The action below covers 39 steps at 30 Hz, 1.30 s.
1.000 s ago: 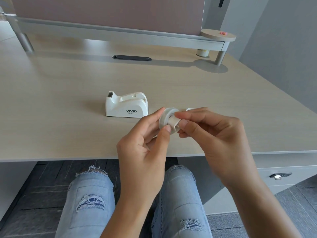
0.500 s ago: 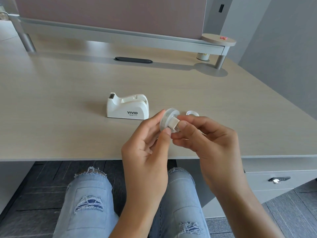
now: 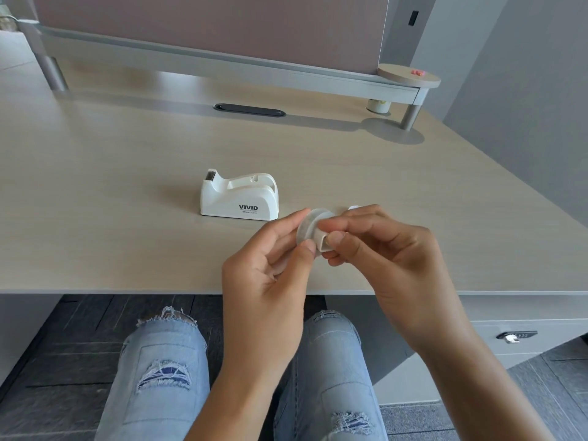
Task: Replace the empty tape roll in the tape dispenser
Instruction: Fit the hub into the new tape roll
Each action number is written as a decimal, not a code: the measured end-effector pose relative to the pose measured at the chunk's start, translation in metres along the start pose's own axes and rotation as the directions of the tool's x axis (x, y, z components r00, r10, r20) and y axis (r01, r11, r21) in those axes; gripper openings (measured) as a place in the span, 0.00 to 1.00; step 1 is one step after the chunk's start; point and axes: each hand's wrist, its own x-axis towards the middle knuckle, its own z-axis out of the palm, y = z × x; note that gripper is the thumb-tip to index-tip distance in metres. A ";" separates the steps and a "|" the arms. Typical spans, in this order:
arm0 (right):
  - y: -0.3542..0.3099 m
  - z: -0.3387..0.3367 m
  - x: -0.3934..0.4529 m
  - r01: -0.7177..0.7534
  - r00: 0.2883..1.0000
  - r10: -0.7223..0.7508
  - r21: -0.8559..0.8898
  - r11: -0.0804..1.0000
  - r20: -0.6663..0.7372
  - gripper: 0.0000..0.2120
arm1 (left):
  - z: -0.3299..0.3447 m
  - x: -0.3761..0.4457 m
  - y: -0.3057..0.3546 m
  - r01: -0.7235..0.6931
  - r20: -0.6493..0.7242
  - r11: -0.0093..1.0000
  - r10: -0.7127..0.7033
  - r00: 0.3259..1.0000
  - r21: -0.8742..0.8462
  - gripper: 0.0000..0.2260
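Observation:
A white tape dispenser (image 3: 239,197) marked VIVID stands on the desk (image 3: 127,186) with its cradle bare. In front of it, above the desk's near edge, my left hand (image 3: 270,275) grips a translucent tape roll (image 3: 307,229) by its rim. My right hand (image 3: 381,249) pinches a small white tab of tape (image 3: 322,241) at the roll's near side. A small white ring (image 3: 353,207) lies on the desk just behind my right fingers, mostly hidden.
A raised shelf (image 3: 286,71) runs along the back with a round end plate (image 3: 409,76) bearing a small pink item. A black cable slot (image 3: 249,110) sits in the desk. A locked drawer (image 3: 515,335) is at lower right; my knees are under the edge.
Both hands stay on the tape roll. My right fingers have shifted over the roll and now cover most of the white ring behind them.

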 end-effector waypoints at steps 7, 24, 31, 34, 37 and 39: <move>0.001 0.003 -0.005 -0.059 0.982 0.074 0.088 0.994 -0.174 0.09 | 0.004 -0.001 -0.001 -0.001 -0.007 1.000 0.001 1.000 -0.008 0.14; 0.006 -0.006 -0.003 -0.226 0.973 0.210 0.200 0.953 0.099 0.08 | 0.000 -0.002 -0.004 0.131 0.020 0.979 -0.129 0.991 -0.156 0.10; 0.004 -0.005 -0.002 -0.210 0.977 0.192 0.254 0.944 0.093 0.15 | -0.003 -0.001 0.000 0.114 0.056 0.983 -0.107 0.993 -0.141 0.07; 0.003 -0.002 -0.003 -0.189 0.982 0.183 0.247 0.950 0.044 0.13 | -0.003 -0.001 0.002 0.090 0.033 0.990 -0.086 0.996 -0.110 0.08; 0.002 0.000 -0.005 -0.169 0.985 0.173 0.223 0.960 0.000 0.10 | -0.004 -0.002 0.001 0.076 0.018 0.995 -0.075 0.997 -0.061 0.04; 0.002 0.001 -0.006 -0.164 0.985 0.171 0.211 0.964 -0.014 0.10 | -0.004 -0.002 0.000 0.071 -0.001 0.997 -0.071 0.997 -0.036 0.04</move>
